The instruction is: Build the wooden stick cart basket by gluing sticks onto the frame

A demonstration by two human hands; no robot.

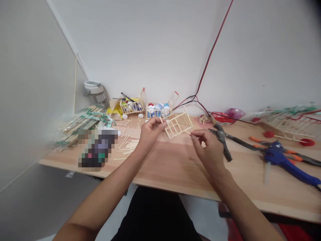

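My left hand (150, 130) pinches the left edge of a small frame of thin wooden sticks (178, 124), held just above the wooden table (175, 167). My right hand (207, 144) is closed in a pinch on a short thin stick (187, 132) whose tip touches the frame's lower right side. Black pliers (223, 140) lie just right of my right hand.
Two little stick carts (132, 106) (159, 109) with bottle caps stand at the back wall. Loose sticks (127, 144) and packs of sticks (80, 125) lie at left. A blue glue gun (283, 159), orange-handled pliers, red caps (307, 142) and a red cable (213, 50) are at right.
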